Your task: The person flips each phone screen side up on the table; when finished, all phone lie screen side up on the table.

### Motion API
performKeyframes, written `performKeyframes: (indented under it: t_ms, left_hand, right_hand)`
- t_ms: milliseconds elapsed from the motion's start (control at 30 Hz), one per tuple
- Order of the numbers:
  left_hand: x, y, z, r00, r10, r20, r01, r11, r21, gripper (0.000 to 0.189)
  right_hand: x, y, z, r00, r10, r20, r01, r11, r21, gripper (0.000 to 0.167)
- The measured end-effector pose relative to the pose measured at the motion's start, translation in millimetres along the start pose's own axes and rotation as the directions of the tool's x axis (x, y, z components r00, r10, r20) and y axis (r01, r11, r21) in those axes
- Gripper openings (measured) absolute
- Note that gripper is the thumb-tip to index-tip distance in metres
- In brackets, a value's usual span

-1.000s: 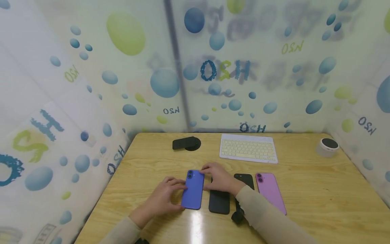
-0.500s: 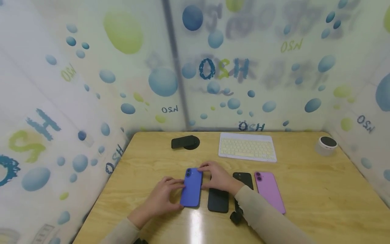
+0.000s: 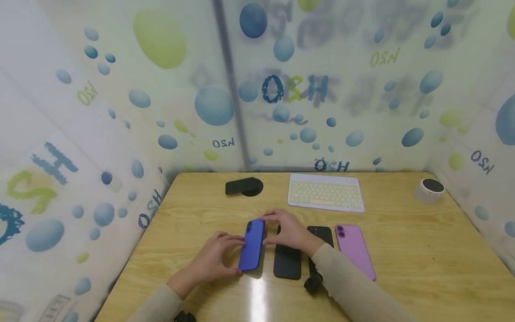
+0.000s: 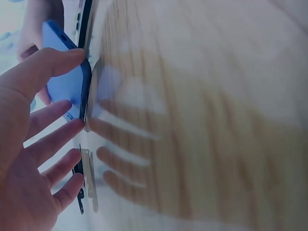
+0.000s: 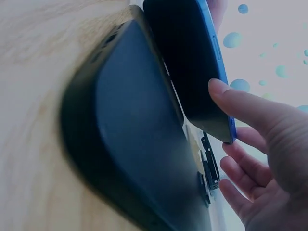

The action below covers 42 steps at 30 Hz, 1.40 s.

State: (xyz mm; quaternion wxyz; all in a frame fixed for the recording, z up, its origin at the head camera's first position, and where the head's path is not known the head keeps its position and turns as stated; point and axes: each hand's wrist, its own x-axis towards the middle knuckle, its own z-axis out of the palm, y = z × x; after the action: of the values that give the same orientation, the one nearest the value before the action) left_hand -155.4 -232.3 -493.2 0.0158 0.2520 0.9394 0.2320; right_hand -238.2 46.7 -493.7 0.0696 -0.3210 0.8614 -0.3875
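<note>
A blue smartphone (image 3: 251, 245) stands tilted over the table, its right edge raised and its left edge low. My left hand (image 3: 213, 257) holds it along the left side, thumb at the bottom corner and fingertips on the long edge. At the top right corner and right edge, my right hand (image 3: 287, 230) grips it between fingers and thumb. Its dark screen side shows in the right wrist view, where the blue smartphone (image 5: 185, 57) leans above a black smartphone (image 5: 139, 115). That black smartphone (image 3: 287, 263) lies flat, partly under my right hand.
Right of my hand lie another black smartphone (image 3: 322, 235), partly covered by my forearm, and a pink smartphone (image 3: 356, 251). Behind are a white keyboard (image 3: 327, 193), a black device on a round base (image 3: 242, 186) and a white cylinder with a dark top (image 3: 429, 191).
The blue smartphone has gone from facing up nearly flat to tilted, its right edge rising with my right hand. My left hand stays at its left side. The view has shifted slightly.
</note>
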Motion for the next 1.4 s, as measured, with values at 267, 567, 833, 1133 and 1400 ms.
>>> performKeyframes:
  t_ms: [267,567,833,1133,1400]
  left_hand:
    - [2.4,1.9,2.5,1.0,-0.003,0.026,0.005,0.995,-0.101,0.08]
    - [3.3,5.9,2.0,0.999,-0.018,0.026,0.023,0.984,-0.176,0.092]
    - [2.2,6.5,-2.7,1.0,0.024,0.001,-0.023,0.977,-0.21,0.098]
    - [1.4,6.3,-8.8,0.998,0.057,-0.02,-0.06,0.973,-0.225,0.101]
    - [0.6,3.8,-16.3,0.995,0.082,-0.053,-0.09,0.98,-0.177,0.1]
  right_hand:
    - [-1.0,-5.9,-2.0,1.0,-0.004,-0.028,0.005,0.999,0.041,0.074]
    - [0.3,-13.2,2.5,0.999,-0.004,-0.05,0.007,0.998,0.066,0.076]
    - [2.2,-18.2,7.1,0.999,-0.008,-0.052,0.011,0.998,0.064,0.077]
    - [5.1,-20.6,14.3,0.998,-0.021,-0.062,0.025,0.998,0.056,0.078]
    - [8.7,-24.4,20.9,0.996,-0.032,-0.086,0.037,0.998,0.057,0.079]
